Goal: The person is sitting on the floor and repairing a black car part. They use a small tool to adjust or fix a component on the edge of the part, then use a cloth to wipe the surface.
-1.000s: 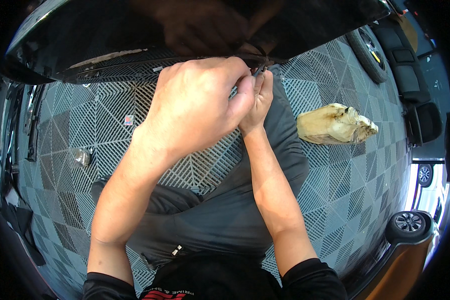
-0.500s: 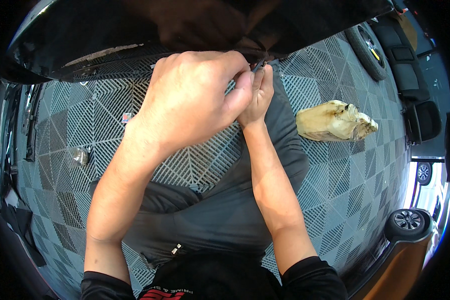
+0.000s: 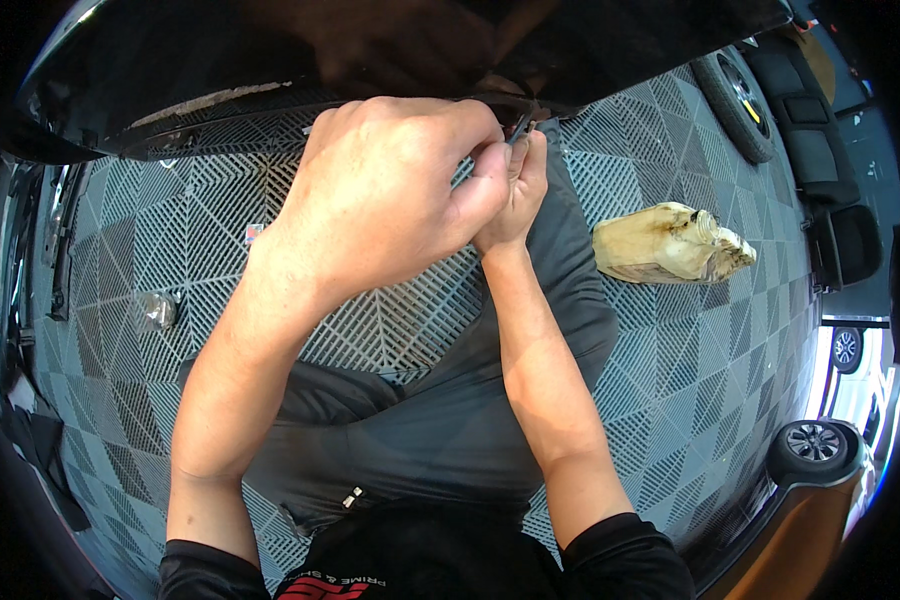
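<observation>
Pinching the thin dark strip (image 3: 521,125) at the lower edge of the black panel (image 3: 410,55): left hand (image 3: 395,185) has thumb and index brought together, apparently on the strip's near end; right hand (image 3: 513,200) has thumb and fingers drawn nearly together beside it, can't tell whether they grip. I'd pinch lightly, close to the edge, knuckles off the glossy face, wrists steady above the grey floor tiles (image 3: 390,325).

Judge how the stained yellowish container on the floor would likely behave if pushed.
The container would probably slide rather than roll, since its body looks boxy. It may be light, as its walls look like plastic, though contents are hidden. The ribbed floor might make it catch.
</observation>
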A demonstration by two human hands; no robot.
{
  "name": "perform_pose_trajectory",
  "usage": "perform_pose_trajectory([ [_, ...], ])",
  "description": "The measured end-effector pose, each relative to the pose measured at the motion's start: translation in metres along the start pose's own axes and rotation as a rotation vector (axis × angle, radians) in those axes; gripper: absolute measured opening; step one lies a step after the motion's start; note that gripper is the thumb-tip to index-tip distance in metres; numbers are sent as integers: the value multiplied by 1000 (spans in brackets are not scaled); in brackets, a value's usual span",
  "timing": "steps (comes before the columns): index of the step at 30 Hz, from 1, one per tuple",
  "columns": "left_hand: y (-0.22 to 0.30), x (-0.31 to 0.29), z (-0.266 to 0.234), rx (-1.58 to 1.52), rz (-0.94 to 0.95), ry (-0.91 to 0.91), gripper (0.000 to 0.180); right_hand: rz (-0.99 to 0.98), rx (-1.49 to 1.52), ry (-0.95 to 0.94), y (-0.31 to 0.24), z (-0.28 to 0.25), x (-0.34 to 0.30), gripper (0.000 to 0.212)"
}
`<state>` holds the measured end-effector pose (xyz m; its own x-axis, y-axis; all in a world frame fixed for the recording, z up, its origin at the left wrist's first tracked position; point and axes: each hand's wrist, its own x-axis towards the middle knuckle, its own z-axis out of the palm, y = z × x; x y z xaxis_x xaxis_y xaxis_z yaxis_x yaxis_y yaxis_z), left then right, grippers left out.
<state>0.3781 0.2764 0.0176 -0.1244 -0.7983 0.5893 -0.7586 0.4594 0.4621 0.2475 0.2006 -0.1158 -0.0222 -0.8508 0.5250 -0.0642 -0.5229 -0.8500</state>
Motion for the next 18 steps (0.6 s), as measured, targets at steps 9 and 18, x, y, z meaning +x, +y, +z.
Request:
perform_pose_trajectory([
  [9,0,0,-2,-9,-4,-19,15,-14,7,-4,1,1,0,51],
  [18,-2,0,-3,-8,9,-18,15,-13,20,-6,-1,3,0,50],
])
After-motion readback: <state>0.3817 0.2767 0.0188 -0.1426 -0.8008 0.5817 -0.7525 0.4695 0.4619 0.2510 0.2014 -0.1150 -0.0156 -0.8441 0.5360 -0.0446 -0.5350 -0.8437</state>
